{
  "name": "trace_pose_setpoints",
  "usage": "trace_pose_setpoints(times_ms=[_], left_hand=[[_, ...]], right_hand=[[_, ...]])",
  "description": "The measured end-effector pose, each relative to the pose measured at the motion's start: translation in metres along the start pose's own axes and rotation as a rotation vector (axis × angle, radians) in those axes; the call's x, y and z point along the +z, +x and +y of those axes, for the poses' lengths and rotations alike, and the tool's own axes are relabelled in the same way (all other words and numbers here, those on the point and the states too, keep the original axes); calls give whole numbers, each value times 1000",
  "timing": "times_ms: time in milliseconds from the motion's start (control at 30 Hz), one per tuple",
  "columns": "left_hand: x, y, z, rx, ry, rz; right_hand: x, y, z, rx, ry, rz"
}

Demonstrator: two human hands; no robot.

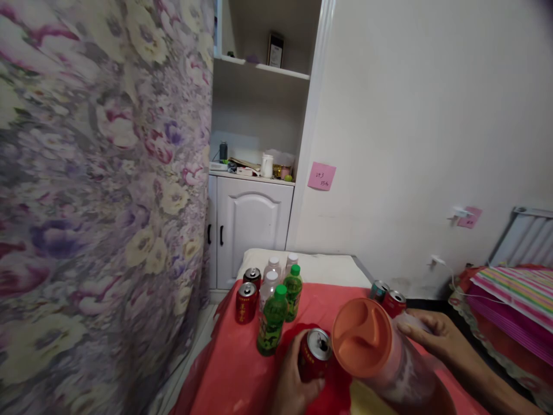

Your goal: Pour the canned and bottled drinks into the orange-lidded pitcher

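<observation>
My left hand (298, 374) is wrapped round a red drink can (313, 369), which stands upright with the opening in its top showing. In my right hand (432, 331) is a clear pitcher (408, 372) with an orange lid (362, 337). The pitcher leans left, so its lid is close beside the can's top. Pale residue or foam shows on the pitcher's wall. I cannot tell whether any liquid is flowing. Part of the handle is hidden by my right fingers.
Left on the red tablecloth (216, 369) stand green bottles (273, 323), clear white-capped bottles (273, 266) and two cans (246, 302). Two more cans (394, 304) stand behind the pitcher. A floral curtain (103, 202) hangs left; a bed (514, 300) is at right.
</observation>
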State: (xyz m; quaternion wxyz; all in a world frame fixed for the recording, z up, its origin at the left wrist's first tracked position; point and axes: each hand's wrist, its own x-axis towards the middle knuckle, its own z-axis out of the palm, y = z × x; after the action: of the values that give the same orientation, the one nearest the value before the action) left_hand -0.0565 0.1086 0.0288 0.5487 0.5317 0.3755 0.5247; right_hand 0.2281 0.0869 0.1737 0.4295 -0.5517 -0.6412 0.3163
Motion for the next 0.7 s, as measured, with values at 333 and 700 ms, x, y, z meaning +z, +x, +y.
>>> trace_pose_setpoints(times_ms=[333,700], left_hand=[[0,3,-4,13,31,22],[2,1,3,-5,-5,-4]], right_hand=[[-2,0,-3,70,10,-31],[0,-1,-8,60,26,-41]])
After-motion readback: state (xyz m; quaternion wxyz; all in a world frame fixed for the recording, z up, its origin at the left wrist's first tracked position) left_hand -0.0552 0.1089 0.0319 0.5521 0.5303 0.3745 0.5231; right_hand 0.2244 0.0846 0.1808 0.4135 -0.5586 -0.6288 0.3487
